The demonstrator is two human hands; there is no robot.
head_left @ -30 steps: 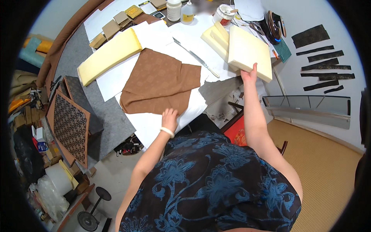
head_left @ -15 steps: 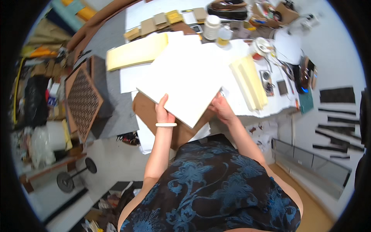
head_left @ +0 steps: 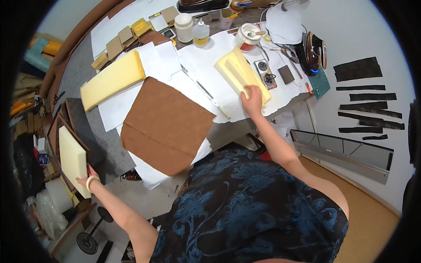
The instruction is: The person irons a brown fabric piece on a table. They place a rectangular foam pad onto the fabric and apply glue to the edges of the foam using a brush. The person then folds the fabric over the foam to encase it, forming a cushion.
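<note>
"Clasped at its right edge, thumb on the face, the pale foam slab (head_left: 72,153) is in the left hand (head_left: 90,175); why hold it so?"

"Probably because foam is light and one edge suffices; it tilts in front of the dark box (head_left: 98,151) at the left end of the table; whether the two touch, I can't tell."

"And the right hand (head_left: 252,101)?"

"Well apart, fingers curled over the near end of the foam strips (head_left: 232,70); I can't tell whether it pinches or merely rests on them."

"Brown cloth (head_left: 171,125) lies between the hands, spread nearly flat; for easy reach, perhaps?"

"Likely; a long slim tool (head_left: 205,89) lies just beside it, to the right."

"What's beneath?"

"White paper (head_left: 197,59) over a grey tabletop (head_left: 116,149), possibly to keep pieces clean; a white jar (head_left: 183,26), a clear bottle (head_left: 201,35) and an open tub (head_left: 245,39) stand farther back, I suppose out of the way; an iron (head_left: 315,52) sits to the right."

"The room?"

"Crowded at left, a plastic bag (head_left: 50,210) among the clutter; at right, dark strips (head_left: 372,95) on a pale wall (head_left: 351,35), above a tan floor (head_left: 364,215)."
</note>
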